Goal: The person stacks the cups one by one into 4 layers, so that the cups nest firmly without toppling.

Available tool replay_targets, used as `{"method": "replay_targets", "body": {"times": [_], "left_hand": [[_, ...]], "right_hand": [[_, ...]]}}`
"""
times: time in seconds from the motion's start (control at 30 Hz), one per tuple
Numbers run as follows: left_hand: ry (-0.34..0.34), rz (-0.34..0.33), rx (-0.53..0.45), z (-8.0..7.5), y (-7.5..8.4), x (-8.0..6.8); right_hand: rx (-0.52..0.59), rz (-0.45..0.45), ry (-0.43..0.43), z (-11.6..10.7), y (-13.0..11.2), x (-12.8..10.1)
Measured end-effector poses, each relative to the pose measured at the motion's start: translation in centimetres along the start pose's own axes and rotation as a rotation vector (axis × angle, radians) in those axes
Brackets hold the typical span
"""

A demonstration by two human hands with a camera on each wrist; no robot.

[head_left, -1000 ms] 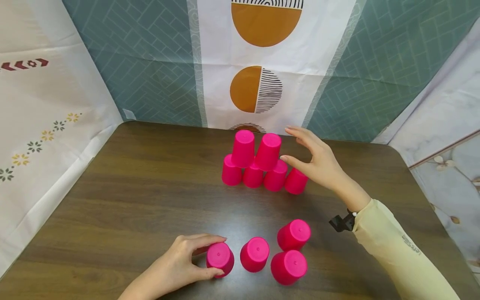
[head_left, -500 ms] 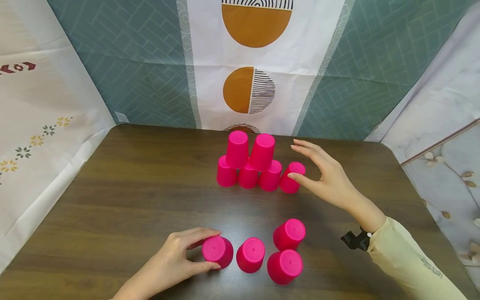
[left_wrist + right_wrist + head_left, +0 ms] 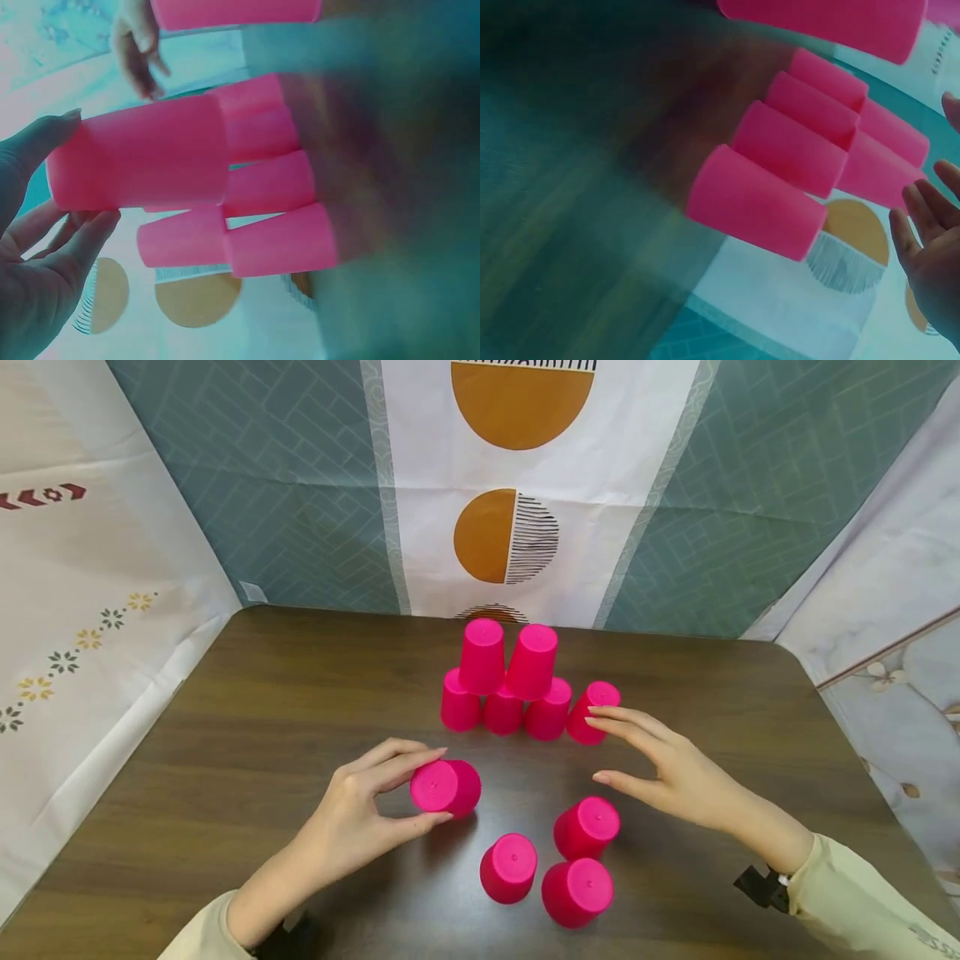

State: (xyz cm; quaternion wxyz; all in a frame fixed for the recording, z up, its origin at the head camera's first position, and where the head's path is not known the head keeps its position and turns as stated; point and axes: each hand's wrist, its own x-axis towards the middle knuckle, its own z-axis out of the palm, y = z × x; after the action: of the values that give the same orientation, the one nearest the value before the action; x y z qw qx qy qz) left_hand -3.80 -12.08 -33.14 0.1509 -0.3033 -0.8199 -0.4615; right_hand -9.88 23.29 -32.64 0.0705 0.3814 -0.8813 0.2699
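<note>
- Dark wood-grain table (image 3: 225, 760), with patterned cloth hung behind and at both sides, carries all the pink cups.
- Your left hand (image 3: 360, 818) grips the lifted cup (image 3: 446, 787), thumb under and fingers curled over it; it is tipped on its side, clear of the table, between the stack and the near group.
- Your right hand (image 3: 675, 772) hovers with fingers spread and loosely bent, holding nothing; its fingertips are just beside the rightmost base cup (image 3: 592, 712).
- Risk, as I judge it: a brush from those fingertips could shove that cup and shake the cup stack (image 3: 517, 681), whose two upper cups sit on narrow footings.
- Three loose cups (image 3: 555, 860) stand upside down below your right hand; a low sweep could topple them.
</note>
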Motion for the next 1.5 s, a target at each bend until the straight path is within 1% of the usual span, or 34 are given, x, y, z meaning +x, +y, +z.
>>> {"method": "replay_targets", "body": {"times": [0.07, 0.17, 0.27, 0.37, 0.5, 0.63, 0.8, 0.9, 1.03, 1.13, 1.27, 1.43, 1.5], "left_hand": [[0.005, 0.015, -0.034, -0.2, 0.3, 1.0], [-0.01, 0.048, -0.084, -0.4, 0.6, 2.4], [-0.027, 0.074, -0.089, -0.6, 0.8, 3.6], [-0.03, 0.097, -0.075, -0.6, 1.1, 4.9], [-0.023, 0.15, -0.052, -0.4, 1.7, 6.8], [-0.032, 0.206, -0.039, 0.3, 2.4, 8.9], [-0.048, 0.241, -0.026, 1.4, 2.9, 11.6], [-0.069, 0.249, 0.005, 2.3, 3.0, 13.3], [-0.103, 0.236, 0.049, 3.4, 2.9, 15.3], [-0.138, 0.219, 0.065, 4.3, 2.8, 16.6], [-0.175, 0.212, 0.102, 5.6, 2.5, 17.7], [-0.151, 0.231, 0.212, 6.8, 2.0, 18.6], [-0.152, 0.217, 0.273, 7.1, 1.9, 19.1]], "right_hand": [[-0.016, 0.026, -0.055, 0.0, -0.1, -0.6], [-0.024, 0.031, -0.111, 0.3, -0.3, -1.4], [0.0, 0.022, -0.149, 0.9, -0.5, -2.2], [0.032, 0.029, -0.162, 1.6, -0.5, -2.9], [0.067, 0.044, -0.162, 2.3, -0.5, -3.8], [0.102, 0.06, -0.164, 2.7, -0.5, -4.4], [0.137, 0.069, -0.159, 3.2, -0.5, -4.8], [0.13, 0.061, -0.155, 3.5, -0.5, -5.2], [0.126, 0.053, -0.124, 4.0, -0.3, -6.0], [0.139, 0.052, -0.095, 4.1, -0.2, -6.6], [0.147, 0.032, -0.055, 4.3, -0.3, -7.1], [0.112, 0.02, -0.05, 4.1, -0.4, -7.2], [0.101, 0.03, -0.061, 3.8, -0.3, -7.4]]}}
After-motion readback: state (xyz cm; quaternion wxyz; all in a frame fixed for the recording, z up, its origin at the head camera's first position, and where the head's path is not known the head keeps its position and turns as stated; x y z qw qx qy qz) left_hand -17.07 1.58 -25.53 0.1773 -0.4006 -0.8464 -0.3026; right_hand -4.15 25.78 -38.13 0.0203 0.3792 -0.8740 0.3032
